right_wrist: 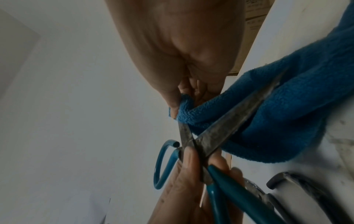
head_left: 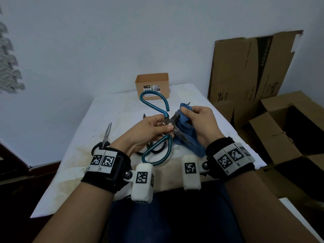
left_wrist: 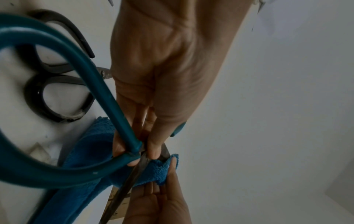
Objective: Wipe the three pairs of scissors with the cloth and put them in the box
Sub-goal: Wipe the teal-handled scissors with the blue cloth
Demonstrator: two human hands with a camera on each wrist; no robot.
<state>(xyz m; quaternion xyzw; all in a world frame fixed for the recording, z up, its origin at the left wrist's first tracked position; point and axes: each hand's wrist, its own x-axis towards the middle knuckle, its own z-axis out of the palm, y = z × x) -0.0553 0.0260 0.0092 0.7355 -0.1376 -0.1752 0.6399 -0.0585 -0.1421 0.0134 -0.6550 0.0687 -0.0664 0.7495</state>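
Observation:
Teal-handled scissors (head_left: 172,118) (left_wrist: 107,97) (right_wrist: 229,121) are held open above the table. My left hand (head_left: 150,128) (left_wrist: 168,75) (right_wrist: 184,181) pinches them at the pivot. My right hand (head_left: 201,120) (left_wrist: 159,204) (right_wrist: 172,45) grips a blue cloth (head_left: 196,146) (left_wrist: 153,171) (right_wrist: 277,113) wrapped round the upper blade; the other blade lies bare against the hanging cloth. Small black-handled scissors (head_left: 107,134) lie at the left. Another black-handled pair (head_left: 157,150) (left_wrist: 38,97) (right_wrist: 298,189) lies under my left hand. The orange box (head_left: 152,81) stands open at the table's far edge.
The table (head_left: 114,109) wears a stained white cover. A flattened cardboard sheet (head_left: 245,67) leans on the wall at the right, with open cartons (head_left: 289,128) on the floor beside it. Dark furniture stands at the lower left.

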